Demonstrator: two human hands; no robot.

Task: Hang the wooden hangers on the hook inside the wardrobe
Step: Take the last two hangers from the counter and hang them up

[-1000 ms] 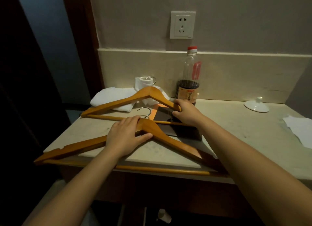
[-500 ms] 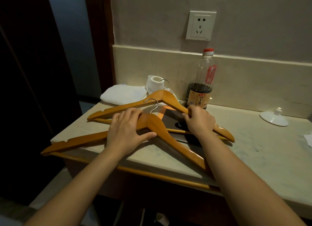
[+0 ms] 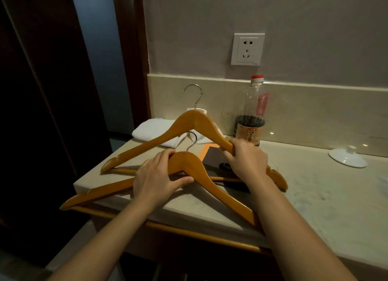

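Honey-coloured varnished wood, two of them: the far wooden hanger with a silver wire hook and the near wooden hanger of the same make are both over the pale marble-look countertop, so nothing is hung yet. No wardrobe hook shows anywhere in the head view, just a dark opening off to the left, and I can't tell if that's the wardrobe. So I'd call this the very start: both hangers grabbed, all the carrying and hooking left to do.

Now the fingers. The right hand is clenched around the right arm of the far hanger, fingers curled over the top, and that hanger is tipped up with its hook in the air, left tip down near the counter. The left hand is wrapped over the near hanger just left of its neck, thumb pressed along the underside, fingers draped over the top. Whether that one has left the counter, I can't tell; its bottom bar sticks out past the front edge.

Stuff to dodge when lifting: a clear plastic bottle with a red cap and dark liquid just behind the right hand, a folded white towel under the far hanger's left arm, and a dark box with an orange edge beneath both.
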